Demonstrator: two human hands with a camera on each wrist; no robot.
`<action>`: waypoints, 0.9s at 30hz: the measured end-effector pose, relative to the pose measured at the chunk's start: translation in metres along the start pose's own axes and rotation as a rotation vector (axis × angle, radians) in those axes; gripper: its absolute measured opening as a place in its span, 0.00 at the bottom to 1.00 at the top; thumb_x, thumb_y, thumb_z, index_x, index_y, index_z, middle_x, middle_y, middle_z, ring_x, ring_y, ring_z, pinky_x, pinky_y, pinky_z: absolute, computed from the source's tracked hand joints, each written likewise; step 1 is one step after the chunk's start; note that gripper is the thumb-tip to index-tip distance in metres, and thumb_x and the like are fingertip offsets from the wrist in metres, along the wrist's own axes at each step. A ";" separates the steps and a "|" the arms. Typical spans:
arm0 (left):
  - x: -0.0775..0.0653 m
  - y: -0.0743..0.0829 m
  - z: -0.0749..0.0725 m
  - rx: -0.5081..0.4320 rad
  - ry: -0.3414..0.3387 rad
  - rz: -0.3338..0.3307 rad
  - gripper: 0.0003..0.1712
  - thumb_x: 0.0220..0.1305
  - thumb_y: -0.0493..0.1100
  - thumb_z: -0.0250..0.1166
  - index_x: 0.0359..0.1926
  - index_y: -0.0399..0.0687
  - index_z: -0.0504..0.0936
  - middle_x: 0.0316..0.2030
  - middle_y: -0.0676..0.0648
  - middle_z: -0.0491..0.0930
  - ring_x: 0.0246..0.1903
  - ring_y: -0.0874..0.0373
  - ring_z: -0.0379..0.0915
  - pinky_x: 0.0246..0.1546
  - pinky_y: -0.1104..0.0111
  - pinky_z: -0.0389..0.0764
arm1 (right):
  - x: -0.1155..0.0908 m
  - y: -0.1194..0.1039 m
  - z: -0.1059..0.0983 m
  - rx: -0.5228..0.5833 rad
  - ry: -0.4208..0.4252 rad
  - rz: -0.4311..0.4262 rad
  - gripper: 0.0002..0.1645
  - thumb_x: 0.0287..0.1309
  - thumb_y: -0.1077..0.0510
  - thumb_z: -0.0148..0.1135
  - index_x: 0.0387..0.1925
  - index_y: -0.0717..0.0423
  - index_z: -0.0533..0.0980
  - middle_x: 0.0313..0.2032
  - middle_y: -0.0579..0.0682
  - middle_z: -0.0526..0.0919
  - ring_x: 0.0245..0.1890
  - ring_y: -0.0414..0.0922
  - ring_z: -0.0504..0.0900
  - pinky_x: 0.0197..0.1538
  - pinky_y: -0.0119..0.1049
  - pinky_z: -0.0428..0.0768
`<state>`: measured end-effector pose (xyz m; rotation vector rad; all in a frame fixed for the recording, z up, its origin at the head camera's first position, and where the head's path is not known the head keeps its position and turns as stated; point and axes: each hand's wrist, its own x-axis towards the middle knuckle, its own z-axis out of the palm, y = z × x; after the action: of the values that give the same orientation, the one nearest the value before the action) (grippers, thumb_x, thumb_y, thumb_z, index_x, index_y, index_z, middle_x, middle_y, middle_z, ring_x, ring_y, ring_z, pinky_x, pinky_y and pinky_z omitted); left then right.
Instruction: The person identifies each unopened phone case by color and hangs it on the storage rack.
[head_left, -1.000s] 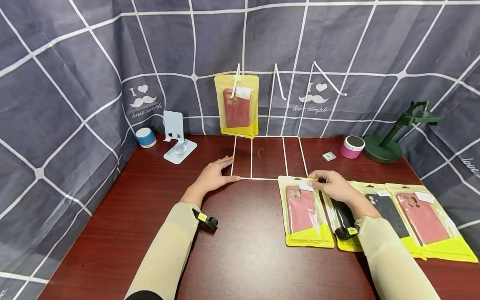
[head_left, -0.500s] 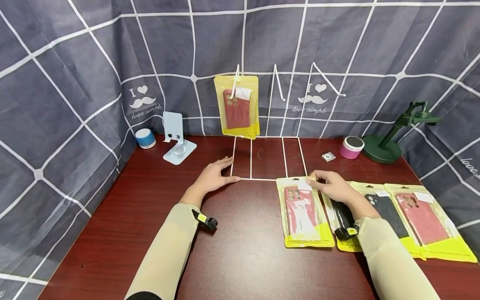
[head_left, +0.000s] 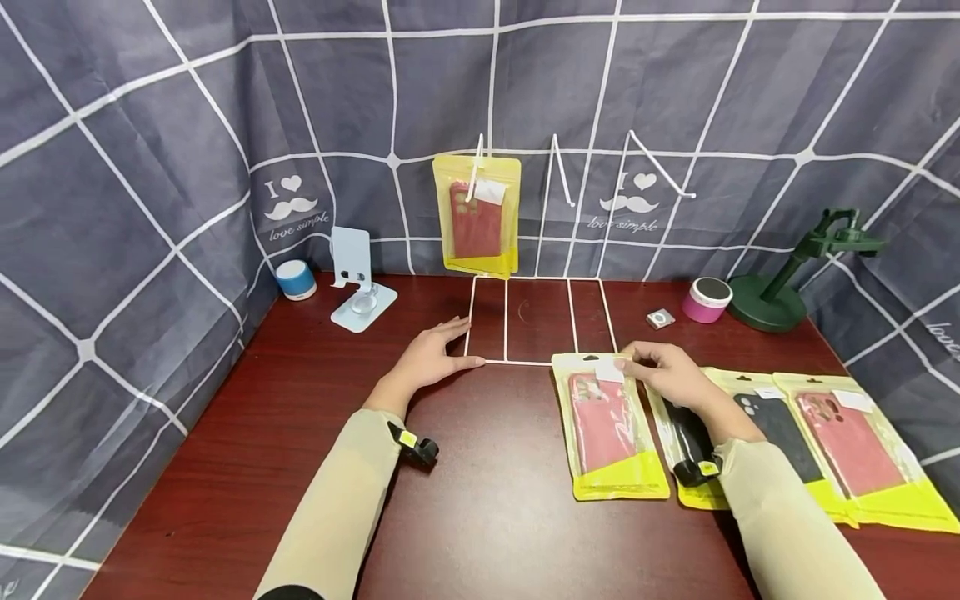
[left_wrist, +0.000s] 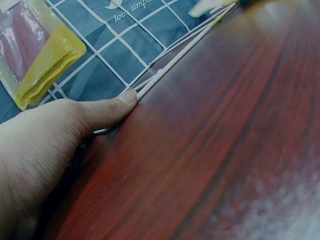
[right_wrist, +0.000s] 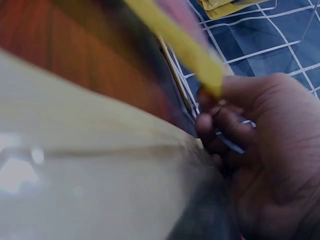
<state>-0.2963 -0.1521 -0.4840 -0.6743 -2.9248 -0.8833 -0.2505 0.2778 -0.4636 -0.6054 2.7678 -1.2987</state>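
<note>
My right hand (head_left: 666, 373) pinches the top right corner of a yellow-edged pouch (head_left: 609, 475) with a pink phone case inside. In the right wrist view, thumb and fingers close on the pouch's yellow edge (right_wrist: 212, 75). My left hand (head_left: 429, 357) lies with extended fingers at the left front corner of a white wire display rack (head_left: 525, 362); its thumb (left_wrist: 112, 110) touches the base wire in the left wrist view. From the rack's left hook hangs another pouch with a pink phone case (head_left: 476, 225). The middle hook (head_left: 562, 175) and right hook (head_left: 663, 165) stick out beside it.
Right of the held pouch lie a pouch with a black case (head_left: 686, 429), partly under my right wrist, one with a dark case (head_left: 780, 433) and one with a pink case (head_left: 851, 442). Behind stand a phone stand (head_left: 363, 283), blue speaker (head_left: 296, 281), pink speaker (head_left: 707, 300) and green stand (head_left: 772, 300).
The pouch in my right hand has shifted very slightly left, and the glare on it has changed. Both hands stay nearly where they were; the head view has tilted a little.
</note>
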 end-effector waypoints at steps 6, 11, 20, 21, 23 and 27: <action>-0.001 0.002 0.003 0.001 -0.016 -0.011 0.55 0.54 0.77 0.65 0.75 0.53 0.66 0.74 0.47 0.63 0.75 0.51 0.54 0.72 0.50 0.58 | -0.009 -0.072 -0.013 0.193 0.105 -0.073 0.06 0.66 0.63 0.65 0.41 0.61 0.83 0.30 0.52 0.85 0.29 0.40 0.78 0.31 0.33 0.78; -0.001 0.002 0.000 0.001 -0.007 -0.006 0.53 0.55 0.73 0.68 0.75 0.52 0.66 0.74 0.46 0.63 0.74 0.50 0.54 0.72 0.51 0.58 | -0.008 -0.154 -0.015 0.262 0.167 -0.301 0.05 0.61 0.72 0.65 0.37 0.63 0.83 0.24 0.52 0.81 0.20 0.41 0.74 0.22 0.32 0.73; 0.001 -0.002 -0.001 0.022 0.030 0.035 0.47 0.56 0.72 0.68 0.73 0.61 0.70 0.73 0.51 0.64 0.73 0.52 0.57 0.71 0.52 0.61 | 0.045 -0.247 0.013 0.089 0.463 -0.694 0.01 0.58 0.65 0.71 0.33 0.59 0.86 0.26 0.45 0.85 0.24 0.36 0.78 0.31 0.25 0.76; 0.002 -0.002 -0.001 0.016 0.045 0.042 0.45 0.56 0.71 0.69 0.72 0.61 0.72 0.72 0.51 0.66 0.72 0.52 0.59 0.70 0.53 0.62 | 0.052 -0.255 0.016 0.092 0.497 -0.706 0.02 0.60 0.64 0.71 0.33 0.60 0.86 0.26 0.45 0.85 0.25 0.36 0.79 0.32 0.26 0.77; 0.002 -0.003 0.000 -0.003 0.071 0.040 0.42 0.54 0.70 0.71 0.68 0.62 0.76 0.68 0.51 0.72 0.68 0.54 0.66 0.67 0.55 0.67 | 0.063 -0.269 0.022 0.135 0.565 -0.685 0.03 0.61 0.64 0.70 0.34 0.61 0.85 0.25 0.46 0.84 0.25 0.37 0.78 0.33 0.27 0.77; 0.001 -0.003 0.002 -0.073 0.080 0.014 0.38 0.52 0.69 0.73 0.62 0.63 0.78 0.59 0.53 0.79 0.58 0.57 0.74 0.60 0.60 0.74 | 0.075 -0.290 0.035 0.301 0.690 -0.552 0.06 0.61 0.67 0.68 0.33 0.69 0.83 0.23 0.56 0.82 0.22 0.36 0.72 0.27 0.27 0.69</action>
<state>-0.2987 -0.1530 -0.4869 -0.6466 -2.8264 -0.9959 -0.2161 0.0584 -0.2601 -1.1266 2.8662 -2.3814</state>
